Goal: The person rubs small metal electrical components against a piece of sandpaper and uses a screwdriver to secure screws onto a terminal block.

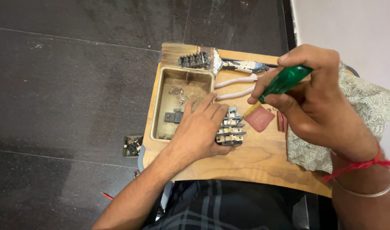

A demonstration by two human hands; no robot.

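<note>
Left hand (pixel 200 127) lies palm down, fingers spread wide, pressing on a grey terminal block (pixel 231 128) with brass contacts, on the wooden board (pixel 254 157). Right hand (pixel 316 100) grips a green-handled screwdriver (pixel 280 84), tip angled toward the block's upper edge. Just right of the block lies a flat red square piece (pixel 259 119). Pink-handled pliers (pixel 235 85) rest above; a rectangular metal tray (pixel 178 102) sits left.

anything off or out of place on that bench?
Mostly tidy. Odd bits: a small box of parts sits on the dark floor beside the wooden board, not on it, and the pliers above the switch block show heavily worn, paint-flecked metal.
</note>
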